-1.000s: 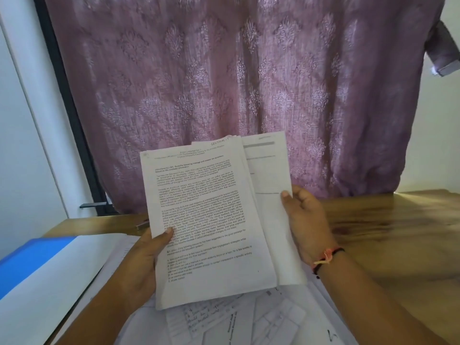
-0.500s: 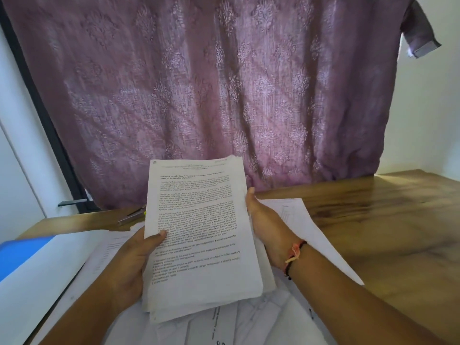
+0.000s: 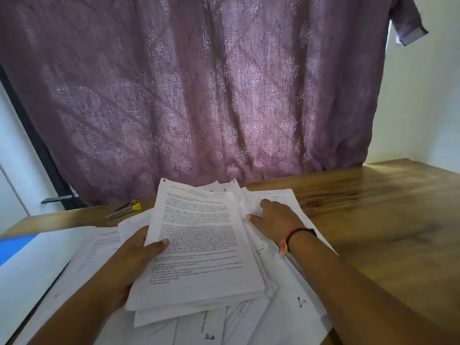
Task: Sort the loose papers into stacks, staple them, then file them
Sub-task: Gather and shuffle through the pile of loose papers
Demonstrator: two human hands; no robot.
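While left hand [image 3: 135,257] grips the stack [image 3: 201,247] (thumb on top), right hand [image 3: 276,219] lies flat on loose papers [image 3: 286,310].

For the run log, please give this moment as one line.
phase: sorting | left hand: grips printed stack | right hand: rests on loose papers | stapling: not yet done

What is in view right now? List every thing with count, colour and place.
printed stack: one, white, middle, above the loose sheets
loose sheets: many, white, spread on the table
blue folder: one, far left edge
small tool: one, yellow and black, on the table behind the papers; kind unclear
table: one, brown wood
curtain: one, purple patterned, behind the table
wristband: one, red and black, right wrist
left hand: grips the printed stack
right hand: flat on loose sheets right of the stack
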